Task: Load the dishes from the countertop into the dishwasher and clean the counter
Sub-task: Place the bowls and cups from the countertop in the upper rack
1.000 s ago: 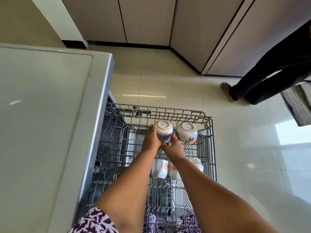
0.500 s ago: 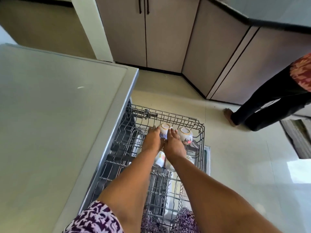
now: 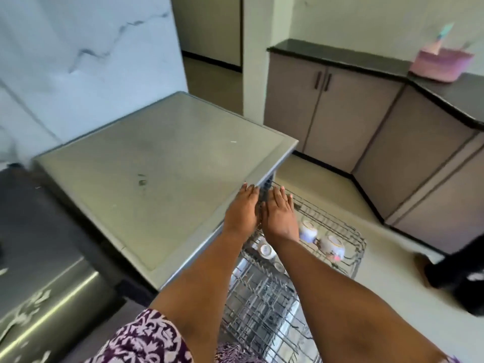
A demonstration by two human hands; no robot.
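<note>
Both hands — left hand (image 3: pixel 242 208), right hand (image 3: pixel 279 214) — flat-fingered, empty; I'd space the next cups beside those cups (image 3: pixel 332 245) on the rack (image 3: pixel 351 231).

Left hand (image 3: pixel 242 208), right hand (image 3: pixel 279 214): fingers straight, side by side.

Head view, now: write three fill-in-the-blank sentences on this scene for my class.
1. Both hands, left hand and right hand, hold ____.
2. Two patterned white cups sit upside down in the grey wire ____.
3. The pink pan stands on the ____ countertop.
Missing words: nothing; rack; black
</note>
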